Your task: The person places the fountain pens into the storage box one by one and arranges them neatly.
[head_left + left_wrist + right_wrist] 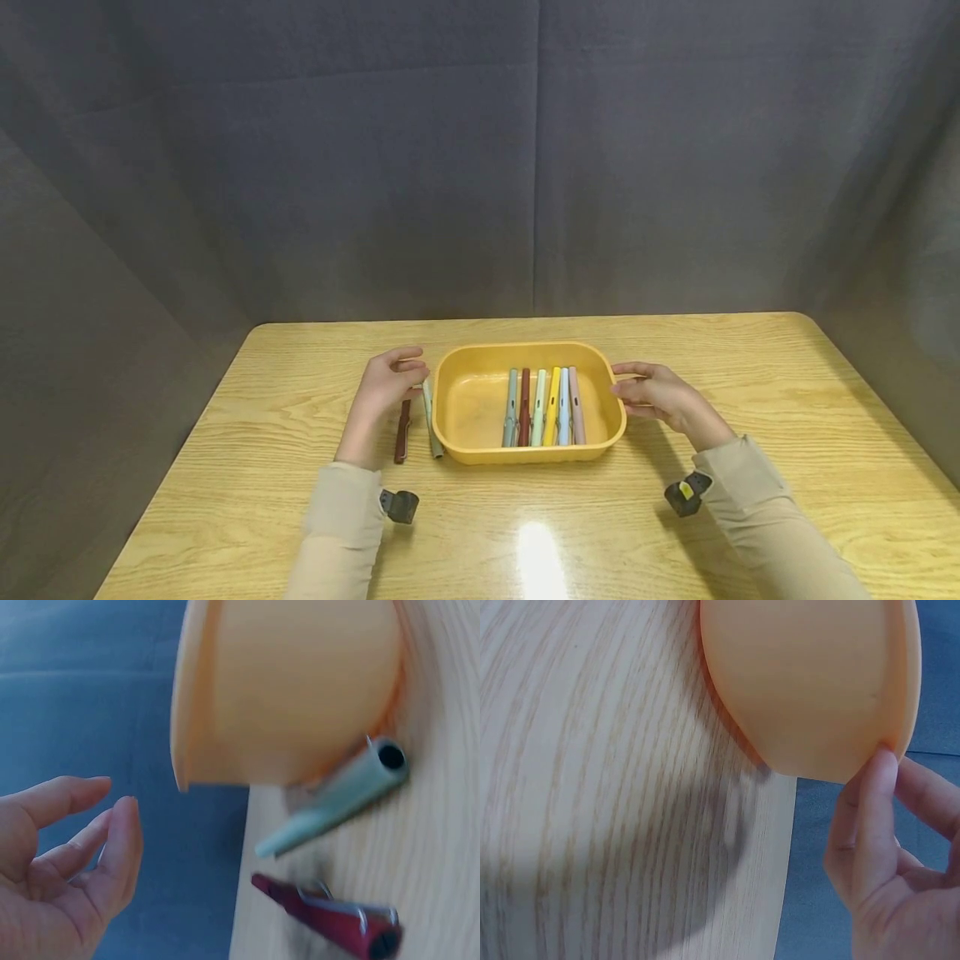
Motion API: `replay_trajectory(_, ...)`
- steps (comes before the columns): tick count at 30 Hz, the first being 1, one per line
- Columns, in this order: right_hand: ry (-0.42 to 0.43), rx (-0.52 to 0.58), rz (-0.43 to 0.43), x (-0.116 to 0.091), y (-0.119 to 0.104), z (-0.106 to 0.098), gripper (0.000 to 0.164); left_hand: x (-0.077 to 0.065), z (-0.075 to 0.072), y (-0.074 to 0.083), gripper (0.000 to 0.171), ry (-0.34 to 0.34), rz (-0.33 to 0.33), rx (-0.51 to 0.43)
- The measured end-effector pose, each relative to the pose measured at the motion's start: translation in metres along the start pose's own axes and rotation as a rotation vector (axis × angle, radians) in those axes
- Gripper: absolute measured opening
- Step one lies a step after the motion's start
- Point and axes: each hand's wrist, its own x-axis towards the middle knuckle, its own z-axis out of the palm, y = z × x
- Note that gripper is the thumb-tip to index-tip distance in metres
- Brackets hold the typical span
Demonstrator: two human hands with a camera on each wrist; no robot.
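Observation:
My left hand (390, 382) hovers at the left end of a yellow plastic tray (465, 456), fingers loosely bent and holding nothing. Below it on the table lie a dark red pen (402, 433) and a pale green pen (432, 425), both with the clip end toward me. In the left wrist view a gap separates the fingertips from the tray wall. At the tray's right end my right hand (663, 396) touches the rim with its fingertips. Inside the tray, several capped pens lie side by side: grey-green (511, 408), dark red (524, 408), pale green (538, 408), yellow (552, 406), light blue (564, 408) and mauve (577, 407).
The light wood table (247, 500) has rounded far corners. Dark grey cloth (390, 183) hangs behind it and along both sides. A dark wrist camera (401, 506) sits on the left wrist and another camera (684, 495) on the right.

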Motion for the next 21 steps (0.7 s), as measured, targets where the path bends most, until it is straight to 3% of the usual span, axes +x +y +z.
replay_trajectory(8,0.003,-0.004,0.001,-0.001,0.000,0.000,0.060,-0.001,-0.016,-0.019,0.047,0.008,-0.061,-0.015)
replay_trajectory(21,0.009,-0.005,0.000,-0.001,0.000,0.000,0.059,-0.001,-0.022,-0.042,0.046,0.043,-0.101,0.028)
